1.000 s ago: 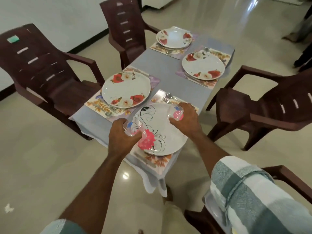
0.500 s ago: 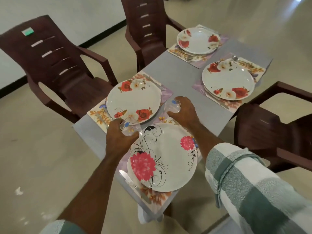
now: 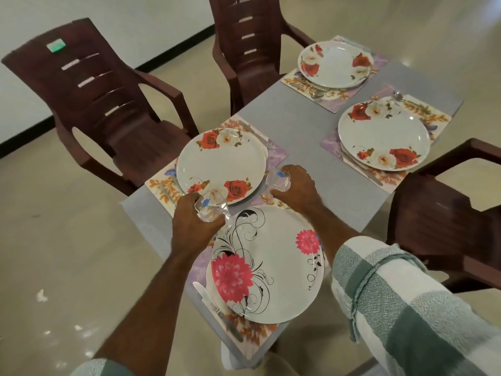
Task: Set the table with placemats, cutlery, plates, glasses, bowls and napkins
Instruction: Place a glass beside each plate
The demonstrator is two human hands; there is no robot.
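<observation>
Hands (image 3: 193, 221) fwd w/ clear glasses (image 3: 212, 208)

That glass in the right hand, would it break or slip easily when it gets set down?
Probably fragile: the glass looks clear and thin-walled, so it likely wants a gentle landing on the table. Its smooth sides may be slippery, which could be why the right hand wraps fingers round it. Once upright it should stand, though a knock might tip it.
</observation>
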